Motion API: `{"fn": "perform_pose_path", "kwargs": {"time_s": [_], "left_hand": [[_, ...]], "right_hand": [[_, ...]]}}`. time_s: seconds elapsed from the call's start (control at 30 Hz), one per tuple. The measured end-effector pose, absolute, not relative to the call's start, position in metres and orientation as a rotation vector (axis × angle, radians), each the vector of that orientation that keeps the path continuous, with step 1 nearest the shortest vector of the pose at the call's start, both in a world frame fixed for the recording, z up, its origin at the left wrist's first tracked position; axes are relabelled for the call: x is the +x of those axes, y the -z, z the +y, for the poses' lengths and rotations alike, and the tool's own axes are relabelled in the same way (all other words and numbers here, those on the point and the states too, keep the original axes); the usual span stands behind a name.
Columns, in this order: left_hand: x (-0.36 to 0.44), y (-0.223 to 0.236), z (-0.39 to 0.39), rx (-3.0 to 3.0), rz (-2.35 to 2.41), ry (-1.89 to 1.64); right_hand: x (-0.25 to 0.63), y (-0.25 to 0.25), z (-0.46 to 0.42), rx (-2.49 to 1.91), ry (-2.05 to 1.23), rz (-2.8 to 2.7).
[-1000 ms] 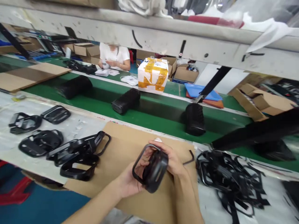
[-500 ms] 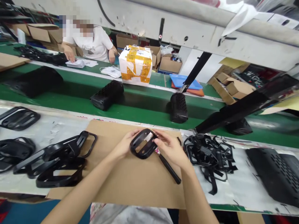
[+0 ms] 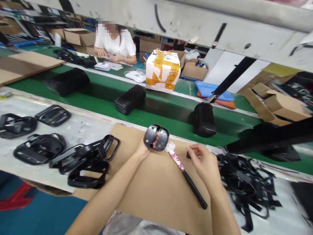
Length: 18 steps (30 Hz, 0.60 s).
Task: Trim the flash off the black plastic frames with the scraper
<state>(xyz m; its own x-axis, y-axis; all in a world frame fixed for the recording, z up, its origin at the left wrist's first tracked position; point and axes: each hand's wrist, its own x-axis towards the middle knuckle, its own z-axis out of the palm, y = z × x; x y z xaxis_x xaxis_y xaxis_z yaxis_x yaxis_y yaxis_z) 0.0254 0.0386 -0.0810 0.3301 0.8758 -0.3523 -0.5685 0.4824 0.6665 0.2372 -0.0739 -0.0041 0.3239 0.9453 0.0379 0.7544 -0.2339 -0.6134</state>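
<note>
My left hand (image 3: pixel 145 150) is closed on a black plastic cover (image 3: pixel 156 137), rounded, with a slot through its middle. The cover is tilted up above the cardboard sheet (image 3: pixel 156 192), and part of the fingers shows through the slot. Off to the right, my right hand (image 3: pixel 201 158) has its fingers pinched together by a small dark piece (image 3: pixel 188 155); whether they grip it is unclear. Between the hands lies a black-handled tool (image 3: pixel 194 189), its upper part wrapped in white tape with pink print.
Several black plastic frames (image 3: pixel 40 148) lie to the left. A tangle of black strips and frames (image 3: pixel 246 182) sits at right. Black perforated cylinders (image 3: pixel 204 120) rest on the green belt (image 3: pixel 168 114). Across it, a person (image 3: pixel 116 45) handles papers beside a taped box (image 3: pixel 163 70).
My right hand has left the cover and moved right. My left hand keeps the cover, now turned more upright. The view has swung left, and the taped tool is more exposed.
</note>
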Motion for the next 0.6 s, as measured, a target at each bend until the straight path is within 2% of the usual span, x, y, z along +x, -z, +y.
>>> {"fn": "perform_pose_path", "kwargs": {"time_s": [0.1, 0.2, 0.4, 0.6], "left_hand": [[0.027, 0.077, 0.038, 0.482, 0.746, -0.949], [0.028, 0.075, 0.038, 0.423, 0.798, -1.032], [0.029, 0.074, 0.042, 0.475, 0.862, -1.154], [0.028, 0.08, 0.043, 0.54, 0.83, -1.101]], "right_hand": [[0.201, -0.003, -0.064, -1.583, -0.422, -1.333], [0.163, 0.01, -0.055, -1.32, -0.29, -1.569], [0.148, 0.054, -0.048, -1.271, -0.215, -1.834], [0.161, 0.062, -0.053, -1.191, -0.327, -1.803]]}}
